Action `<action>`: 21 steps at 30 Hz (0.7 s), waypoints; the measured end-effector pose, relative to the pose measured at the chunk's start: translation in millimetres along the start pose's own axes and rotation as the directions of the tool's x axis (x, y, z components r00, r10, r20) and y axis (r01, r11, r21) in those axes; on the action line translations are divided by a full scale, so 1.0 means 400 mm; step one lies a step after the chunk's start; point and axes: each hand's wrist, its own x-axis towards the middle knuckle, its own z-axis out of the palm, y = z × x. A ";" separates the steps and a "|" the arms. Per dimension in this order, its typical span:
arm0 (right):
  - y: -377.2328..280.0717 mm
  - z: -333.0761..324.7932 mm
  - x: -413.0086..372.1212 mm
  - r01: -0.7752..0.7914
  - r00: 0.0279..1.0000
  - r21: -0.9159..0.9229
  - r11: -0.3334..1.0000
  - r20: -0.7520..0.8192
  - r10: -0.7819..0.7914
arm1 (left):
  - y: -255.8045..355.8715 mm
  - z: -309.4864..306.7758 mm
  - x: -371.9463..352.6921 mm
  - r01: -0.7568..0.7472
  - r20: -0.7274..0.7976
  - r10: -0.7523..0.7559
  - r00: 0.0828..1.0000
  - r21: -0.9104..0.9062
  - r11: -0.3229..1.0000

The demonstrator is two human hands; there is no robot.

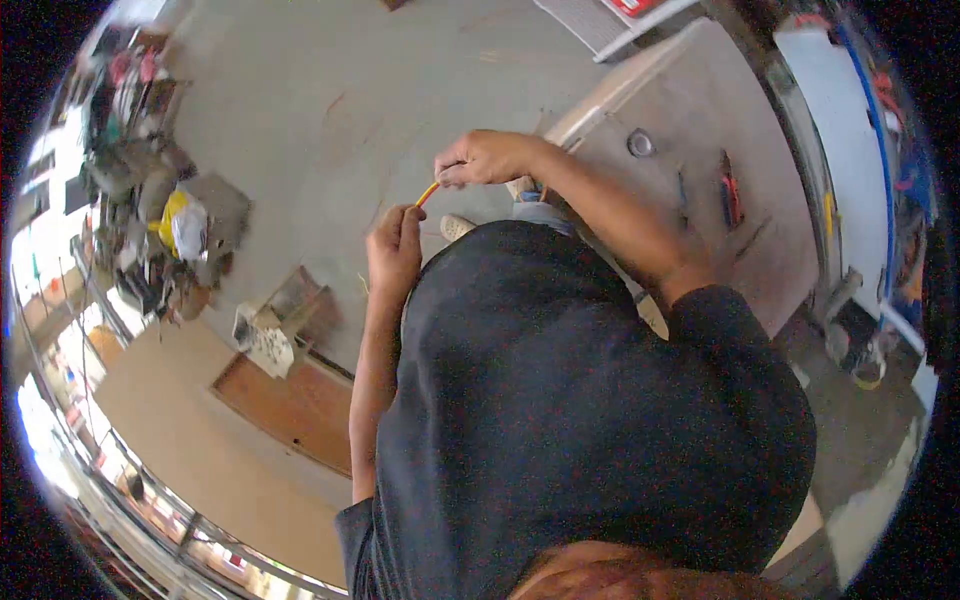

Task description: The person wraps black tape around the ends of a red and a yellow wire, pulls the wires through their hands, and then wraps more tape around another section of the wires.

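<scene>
A thin yellow-and-red stick (427,194), perhaps a pencil, spans the short gap between my two hands in front of my body. Its lower end is pinched by my left hand (396,245), thumb and fingers closed. At the upper end, my right hand (485,158) has its fingertips closed on the stick. My fingers cover both ends, and the small size and blur hide its exact kind. Under the hands lies the grey floor (300,120), with my shoe (457,227) showing just below.
On my right stands a worktable (690,90) bearing a round ring-like object (640,143) and a red-and-black tool (732,195). To the left are piled goods with a yellow-and-white bag (184,225). A small wooden stand (295,305) and a large tan board (190,410) lie lower left.
</scene>
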 end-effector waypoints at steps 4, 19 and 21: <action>0.063 -0.014 -0.137 -0.028 0.795 -0.156 0.987 -0.602 -0.073 | 0.028 0.022 0.024 0.160 0.064 -0.154 0.986 -0.102 0.982; 0.485 0.027 -0.527 -0.853 0.367 -0.197 0.483 -0.884 0.289 | 0.122 0.055 0.079 0.190 -0.028 -0.262 0.965 -0.617 0.764; 0.463 0.011 -0.516 -0.845 0.403 -0.218 0.488 -0.860 0.314 | 0.141 0.055 0.074 0.206 -0.041 -0.291 0.956 -0.612 0.763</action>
